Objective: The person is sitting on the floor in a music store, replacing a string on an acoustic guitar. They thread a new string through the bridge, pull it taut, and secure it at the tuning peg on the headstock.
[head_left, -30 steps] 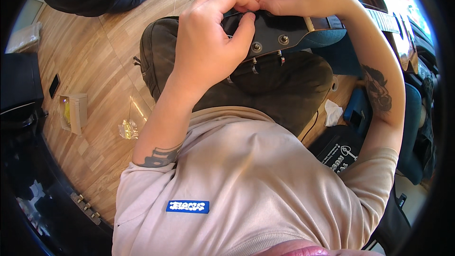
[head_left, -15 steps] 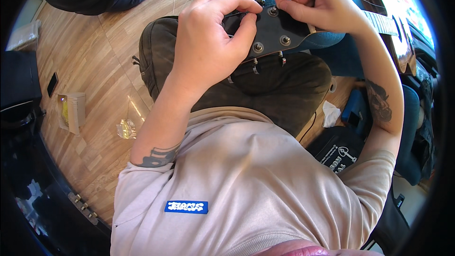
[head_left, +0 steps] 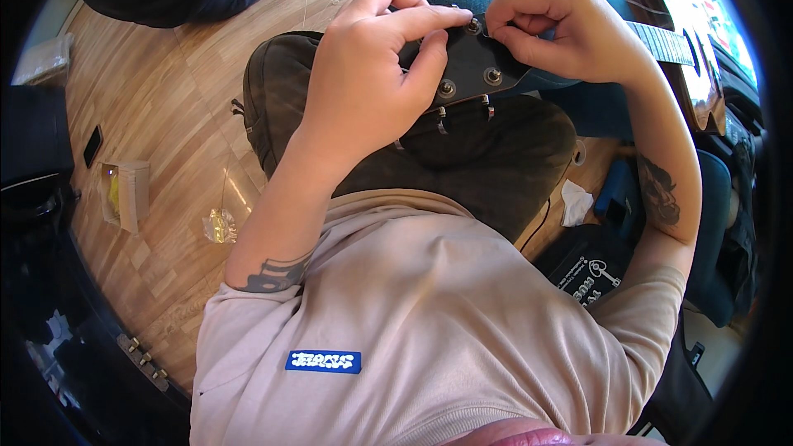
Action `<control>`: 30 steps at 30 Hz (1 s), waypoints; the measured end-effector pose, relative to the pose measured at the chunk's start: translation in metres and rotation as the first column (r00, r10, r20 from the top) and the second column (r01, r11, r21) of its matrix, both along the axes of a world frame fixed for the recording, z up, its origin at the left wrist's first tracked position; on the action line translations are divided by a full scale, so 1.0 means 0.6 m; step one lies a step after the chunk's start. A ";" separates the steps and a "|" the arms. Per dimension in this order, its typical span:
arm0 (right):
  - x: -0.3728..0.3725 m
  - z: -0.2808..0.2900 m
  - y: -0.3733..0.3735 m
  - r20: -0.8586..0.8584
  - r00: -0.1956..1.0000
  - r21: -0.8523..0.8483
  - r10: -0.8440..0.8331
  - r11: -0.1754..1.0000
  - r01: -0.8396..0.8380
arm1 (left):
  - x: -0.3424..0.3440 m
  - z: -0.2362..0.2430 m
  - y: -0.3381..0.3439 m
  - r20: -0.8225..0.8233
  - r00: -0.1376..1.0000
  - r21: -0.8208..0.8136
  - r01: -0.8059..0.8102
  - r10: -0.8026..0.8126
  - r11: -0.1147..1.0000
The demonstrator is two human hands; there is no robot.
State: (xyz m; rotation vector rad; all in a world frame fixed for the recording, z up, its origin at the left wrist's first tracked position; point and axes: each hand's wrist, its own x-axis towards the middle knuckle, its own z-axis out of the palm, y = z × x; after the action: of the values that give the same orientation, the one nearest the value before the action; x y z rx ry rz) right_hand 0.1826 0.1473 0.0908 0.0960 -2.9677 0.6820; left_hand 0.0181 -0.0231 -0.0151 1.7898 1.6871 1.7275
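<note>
- The guitar [head_left: 707,99] lies at the right, its neck [head_left: 662,44] pointing left.
- Its black headstock [head_left: 467,62] is over the folded legs [head_left: 487,157].
- The left hand [head_left: 368,58] has the index finger stretched, the thumb apart.
- The right hand [head_left: 570,31] has thumb and index bent close; whether they pinch something, I cannot tell.
- One metal tuning post [head_left: 474,26] stands between the hands' fingertips.

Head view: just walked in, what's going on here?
A person in a beige T-shirt has both bare hands at the flat black guitar headstock, over dark olive trousers. The left hand extends its index finger to the uppermost visible round metal tuning post. The right hand is beside that post, thumb and index finger close together; whether they pinch anything is too small to tell.
</note>
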 end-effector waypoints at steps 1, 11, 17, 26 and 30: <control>0.001 0.001 -0.001 0.008 1.000 0.006 0.017 1.000 -0.017 | 0.000 0.003 -0.002 -0.005 1.000 -0.019 -0.005 0.005 1.000; 0.001 0.010 -0.002 0.112 0.974 -0.142 -0.197 0.967 0.212 | -0.003 0.007 -0.001 -0.026 1.000 -0.028 -0.006 0.006 1.000; -0.003 0.027 -0.017 0.146 0.956 -0.181 -0.253 0.944 0.277 | -0.007 0.022 -0.002 0.012 1.000 -0.087 0.015 -0.014 0.996; 0.000 0.017 0.000 0.131 0.972 -0.123 -0.193 0.970 0.209 | 0.009 0.035 0.001 0.045 0.995 -0.183 -0.080 0.090 0.980; 0.013 -0.016 -0.007 -0.185 0.972 -0.044 -0.143 0.990 0.137 | 0.016 0.043 0.009 0.035 0.996 -0.190 -0.072 0.081 0.979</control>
State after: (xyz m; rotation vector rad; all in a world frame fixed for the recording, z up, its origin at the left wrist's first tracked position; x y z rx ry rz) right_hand 0.1902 0.1430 0.0810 -0.0490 -2.7513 0.6612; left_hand 0.0276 -0.0177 0.0104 1.6150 1.8552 1.5621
